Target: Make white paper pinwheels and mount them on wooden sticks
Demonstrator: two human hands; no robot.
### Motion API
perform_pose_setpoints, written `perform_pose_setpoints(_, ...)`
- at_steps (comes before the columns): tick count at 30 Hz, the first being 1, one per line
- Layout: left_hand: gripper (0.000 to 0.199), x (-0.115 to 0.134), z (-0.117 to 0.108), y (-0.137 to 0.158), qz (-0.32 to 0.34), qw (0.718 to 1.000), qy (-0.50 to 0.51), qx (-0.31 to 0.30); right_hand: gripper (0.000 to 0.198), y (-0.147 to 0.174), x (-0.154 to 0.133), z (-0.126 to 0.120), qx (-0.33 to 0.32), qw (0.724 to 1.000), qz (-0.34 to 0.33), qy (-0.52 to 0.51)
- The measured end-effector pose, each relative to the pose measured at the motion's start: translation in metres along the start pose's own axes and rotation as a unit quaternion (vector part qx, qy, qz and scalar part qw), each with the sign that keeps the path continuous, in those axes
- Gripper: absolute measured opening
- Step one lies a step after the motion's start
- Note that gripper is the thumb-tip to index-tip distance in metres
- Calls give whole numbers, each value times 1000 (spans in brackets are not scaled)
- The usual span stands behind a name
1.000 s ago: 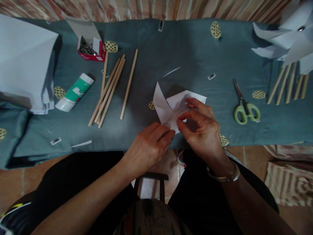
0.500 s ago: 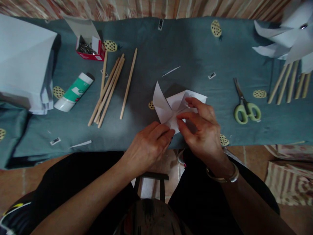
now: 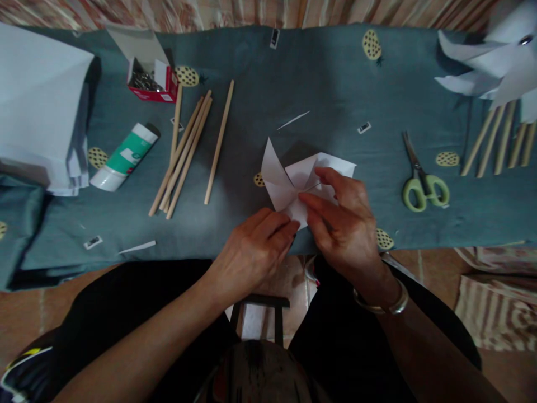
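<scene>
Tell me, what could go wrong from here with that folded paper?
The folded paper might spring open if the left hand and right hand, both on it, let go. It also lies near the front edge of the table, so a bump could perhaps push it off. And the box stands open; if knocked, its small metal pieces might spill.

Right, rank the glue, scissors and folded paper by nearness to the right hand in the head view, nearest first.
1. Folded paper: partly under the right hand.
2. Scissors: to that hand's right, apart from it.
3. Glue: far left, past the sticks.
</scene>
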State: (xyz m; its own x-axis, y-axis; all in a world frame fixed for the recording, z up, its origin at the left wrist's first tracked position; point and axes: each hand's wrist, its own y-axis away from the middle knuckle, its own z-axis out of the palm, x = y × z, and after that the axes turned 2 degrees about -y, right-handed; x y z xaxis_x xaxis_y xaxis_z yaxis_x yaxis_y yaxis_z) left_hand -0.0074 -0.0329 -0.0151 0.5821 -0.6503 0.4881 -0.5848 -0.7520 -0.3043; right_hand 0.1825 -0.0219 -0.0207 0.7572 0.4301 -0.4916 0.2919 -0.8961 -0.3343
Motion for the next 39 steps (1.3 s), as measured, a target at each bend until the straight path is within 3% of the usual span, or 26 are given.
perform_pose_setpoints(11,16,2,-2,0,-7,1000,7,-11,38,7,-10,8,-15,999,25,21)
perform_pose_setpoints(22,19,3,0,3,-27,1000,14,5,31,3,-6,9,7,999,-6,38)
perform_pose_setpoints(34,20,1,-1,5,-24,999,0,-35,35,10,-14,19,-14,999,22,39)
perform_pose_setpoints(39,20,1,3,6,-14,1000,-8,-19,38,14,-13,19,-5,999,-17,52)
